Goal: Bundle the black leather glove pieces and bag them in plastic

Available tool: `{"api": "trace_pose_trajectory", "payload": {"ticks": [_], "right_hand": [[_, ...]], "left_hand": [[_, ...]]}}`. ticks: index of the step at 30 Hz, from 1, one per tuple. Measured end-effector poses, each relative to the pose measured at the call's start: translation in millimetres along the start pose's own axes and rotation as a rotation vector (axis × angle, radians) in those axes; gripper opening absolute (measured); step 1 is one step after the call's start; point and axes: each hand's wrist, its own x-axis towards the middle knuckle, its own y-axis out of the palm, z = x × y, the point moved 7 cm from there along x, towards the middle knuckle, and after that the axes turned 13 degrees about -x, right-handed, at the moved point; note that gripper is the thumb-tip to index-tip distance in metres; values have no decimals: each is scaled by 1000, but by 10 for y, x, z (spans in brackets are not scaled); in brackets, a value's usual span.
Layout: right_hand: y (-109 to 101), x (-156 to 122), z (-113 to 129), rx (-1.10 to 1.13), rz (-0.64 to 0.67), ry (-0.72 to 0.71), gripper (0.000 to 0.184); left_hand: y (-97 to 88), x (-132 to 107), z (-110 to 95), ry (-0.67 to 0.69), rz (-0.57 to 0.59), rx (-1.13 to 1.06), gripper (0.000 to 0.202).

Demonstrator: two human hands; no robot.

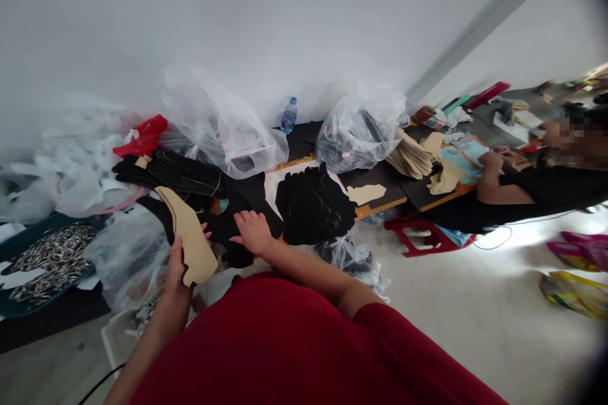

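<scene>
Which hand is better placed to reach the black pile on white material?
Probably the right hand: it lies on black material, fingers spread, nearer the black pile. The left hand holds beige material, farther away.

The tan cut piece (194,237) is long and curved, smooth-faced, narrower at its far-left end and broader at the near-right end, with a small notch low on its left edge. A second tan edge shows along its far-left side, and black material borders its left. It slants in the left hand (177,266). To its right, the matte black piece (244,192), irregularly outlined, lies partly covered by the right hand (255,232).
</scene>
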Motion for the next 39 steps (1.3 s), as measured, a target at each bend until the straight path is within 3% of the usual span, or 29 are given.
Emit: {"api": "trace_pose_trajectory", "payload": {"ticks": [5, 8, 12, 15, 18, 21, 24, 27, 30, 34, 39], "right_hand": [[28, 278, 262, 5, -95, -107, 74], [111, 445, 383, 44, -57, -143, 57], [96, 558, 367, 190, -9, -49, 31], [-23, 491, 124, 419, -58, 45, 25], [-36, 306, -395, 735, -89, 127, 17], [208, 78, -1112, 944, -29, 411, 11], [436, -4, -1521, 943, 4, 487, 20], [603, 50, -1602, 964, 42, 474, 21], [630, 90, -1593, 993, 28, 488, 17], [469, 27, -1575, 1043, -20, 493, 14], [224, 44, -1451, 1115, -47, 490, 17]], "left_hand": [[-327, 33, 11, -7, -104, -91, 62], [-331, -51, -9, 8, -120, -53, 63], [-313, -181, -52, 26, -97, 20, 70], [-359, -216, -72, -8, -100, 29, 74], [-371, -166, -69, -47, -90, 34, 77], [-316, -32, -5, -71, -93, 7, 77], [-155, 141, 123, -99, -28, 31, 78], [-1, 275, 250, -130, 26, 98, 82], [97, 329, 305, -136, 46, 145, 80], [161, 275, 265, -117, 30, 152, 81], [246, 45, 124, -74, 47, 123, 81]]}}
